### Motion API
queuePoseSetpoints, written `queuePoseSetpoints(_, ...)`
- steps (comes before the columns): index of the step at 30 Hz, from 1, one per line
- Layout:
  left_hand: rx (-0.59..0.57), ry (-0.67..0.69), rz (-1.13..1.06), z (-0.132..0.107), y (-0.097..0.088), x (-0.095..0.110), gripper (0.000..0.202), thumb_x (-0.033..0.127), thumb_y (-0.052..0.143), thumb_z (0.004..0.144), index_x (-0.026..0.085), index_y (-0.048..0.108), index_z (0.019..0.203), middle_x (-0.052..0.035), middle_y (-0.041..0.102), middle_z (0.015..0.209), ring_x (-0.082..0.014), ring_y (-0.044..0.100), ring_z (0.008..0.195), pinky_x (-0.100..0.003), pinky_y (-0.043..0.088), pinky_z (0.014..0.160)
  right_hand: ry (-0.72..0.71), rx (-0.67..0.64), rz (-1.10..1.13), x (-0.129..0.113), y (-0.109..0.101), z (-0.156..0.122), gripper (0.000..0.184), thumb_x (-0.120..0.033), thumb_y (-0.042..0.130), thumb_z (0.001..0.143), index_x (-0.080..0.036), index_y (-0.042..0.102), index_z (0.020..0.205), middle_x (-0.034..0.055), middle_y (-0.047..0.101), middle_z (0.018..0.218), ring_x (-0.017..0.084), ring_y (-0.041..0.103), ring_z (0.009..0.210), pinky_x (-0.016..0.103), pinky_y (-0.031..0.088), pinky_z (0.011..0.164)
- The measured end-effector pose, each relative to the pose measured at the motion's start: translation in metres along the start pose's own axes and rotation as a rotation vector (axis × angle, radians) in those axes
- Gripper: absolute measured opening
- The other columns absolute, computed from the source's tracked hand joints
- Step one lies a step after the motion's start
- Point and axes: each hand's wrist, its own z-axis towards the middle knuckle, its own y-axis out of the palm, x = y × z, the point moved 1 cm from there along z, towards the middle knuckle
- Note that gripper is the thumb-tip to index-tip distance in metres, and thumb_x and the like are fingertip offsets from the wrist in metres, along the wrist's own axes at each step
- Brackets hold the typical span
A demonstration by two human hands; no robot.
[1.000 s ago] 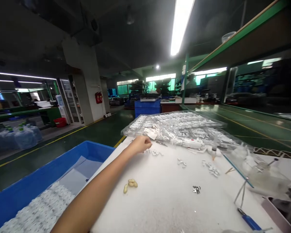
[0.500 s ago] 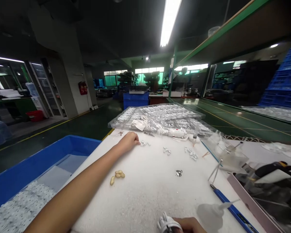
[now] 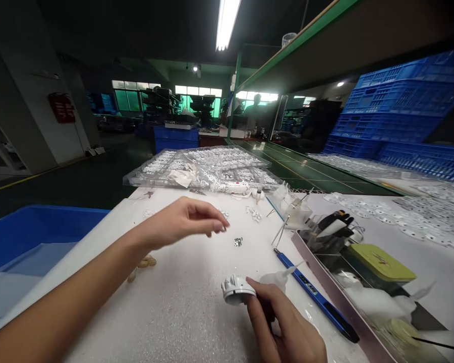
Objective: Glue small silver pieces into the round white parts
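My left hand (image 3: 185, 222) hovers over the white foam mat (image 3: 181, 307), thumb and fingertips pinched on what looks like a tiny clear part. My right hand (image 3: 287, 327) is at the near edge of the mat. It holds a round white plastic piece (image 3: 235, 290) with small tabs around its rim. A small shiny part (image 3: 238, 242) lies on the mat just right of my left fingertips. More small clear parts (image 3: 254, 214) lie farther back.
Stacked clear blister trays (image 3: 196, 169) fill the far end of the table. Beside my right hand lie a blue pen-like tool (image 3: 314, 297), a squeeze bottle (image 3: 278, 277) and tweezers (image 3: 282, 231). A tool tray (image 3: 321, 264) stands at right, peanuts (image 3: 146, 262) and a blue bin (image 3: 34, 234) at left.
My left hand has drawn back from the small parts near the blister trays and lifted, fingers pinched. My right hand has come further into view with the white round piece. The view has turned right.
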Motion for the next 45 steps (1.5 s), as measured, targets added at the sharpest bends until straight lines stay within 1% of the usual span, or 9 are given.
queuePoseSetpoints(3,-0.115,0.023,-0.128,-0.006,0.024,0.012,0.016,0.029,0.067,0.085,0.020,0.075,0.096,-0.0008,0.072,0.092,-0.0177,0.065,0.088,-0.024,0.050,0.075,-0.065,0.033,-0.079,0.000,-0.003,0.009,0.015,-0.016,0.050,0.097,-0.019,0.056,0.110,0.0005,0.067,0.078,0.008,0.065,0.064,0.014,0.052,0.065)
queuePoseSetpoints(6,-0.173,0.015,-0.233,-0.004,0.034,0.007,0.017,0.031,0.072,0.084,0.018,0.075,0.094,-0.0030,0.072,0.091,-0.0180,0.065,0.087,-0.026,0.051,0.078,-0.110,0.140,-0.120,0.000,-0.002,0.013,0.014,-0.015,0.052,0.095,-0.018,0.058,0.108,-0.0008,0.063,0.071,0.009,0.063,0.061,0.016,0.052,0.064)
queuePoseSetpoints(16,-0.264,0.060,-0.049,-0.002,0.038,0.006,0.016,0.035,0.068,0.088,0.021,0.074,0.088,-0.0019,0.066,0.093,-0.0164,0.057,0.088,-0.027,0.042,0.077,-0.178,0.139,-0.095,0.007,0.007,0.002,0.022,-0.009,0.055,0.092,-0.012,0.061,0.113,0.0040,0.067,0.079,0.011,0.064,0.069,0.020,0.050,0.069)
queuePoseSetpoints(23,-0.241,0.029,0.007,-0.003,0.044,0.007,0.022,0.041,0.063,0.090,0.021,0.072,0.089,-0.0012,0.065,0.090,-0.0160,0.058,0.085,-0.026,0.042,0.073,-0.095,0.102,-0.087,0.004,0.005,0.000,0.020,-0.010,0.057,0.092,-0.014,0.059,0.112,0.0035,0.066,0.080,0.011,0.064,0.069,0.020,0.050,0.071)
queuePoseSetpoints(29,-0.270,0.291,0.272,-0.009,0.045,0.011,0.018,0.031,0.061,0.091,0.020,0.070,0.103,-0.0029,0.067,0.101,-0.0159,0.060,0.093,-0.024,0.044,0.083,-0.112,0.157,-0.055,0.003,0.005,0.000,0.019,-0.009,0.055,0.092,-0.015,0.058,0.109,0.0004,0.064,0.076,0.009,0.064,0.068,0.016,0.051,0.071)
queuePoseSetpoints(33,-0.317,0.338,0.277,-0.012,0.051,0.008,0.026,0.014,0.064,0.084,0.020,0.065,0.110,-0.0015,0.069,0.102,-0.0153,0.062,0.093,-0.023,0.044,0.083,-0.058,0.178,-0.076,0.002,0.003,-0.001,0.018,-0.011,0.053,0.093,-0.019,0.055,0.109,-0.0040,0.060,0.068,0.008,0.062,0.059,0.015,0.050,0.064)
queuePoseSetpoints(37,-0.246,0.376,0.279,-0.012,0.057,0.004,0.031,0.003,0.061,0.079,0.022,0.063,0.103,0.0024,0.067,0.096,-0.0111,0.061,0.087,-0.018,0.042,0.077,-0.030,0.206,-0.110,-0.003,-0.002,-0.002,0.020,-0.013,0.054,0.093,-0.022,0.057,0.111,-0.0026,0.065,0.075,0.009,0.064,0.061,0.018,0.050,0.061)
queuePoseSetpoints(40,-0.155,0.433,0.293,-0.012,0.054,0.002,0.024,0.004,0.063,0.079,0.021,0.059,0.095,0.0037,0.063,0.090,-0.0094,0.059,0.082,-0.017,0.041,0.073,-0.012,0.271,-0.162,-0.005,-0.006,-0.005,0.015,-0.025,0.056,0.095,-0.024,0.059,0.110,-0.0024,0.068,0.075,0.010,0.064,0.059,0.019,0.050,0.057)
queuePoseSetpoints(45,-0.033,0.463,0.396,-0.012,0.043,0.002,0.019,0.004,0.062,0.081,0.021,0.057,0.091,0.0032,0.057,0.083,-0.0105,0.055,0.077,-0.020,0.040,0.070,0.247,0.415,-0.212,0.011,-0.012,-0.007,0.038,-0.041,0.066,0.088,-0.020,0.054,0.117,-0.0001,0.058,0.076,0.011,0.056,0.055,0.024,0.052,0.059)
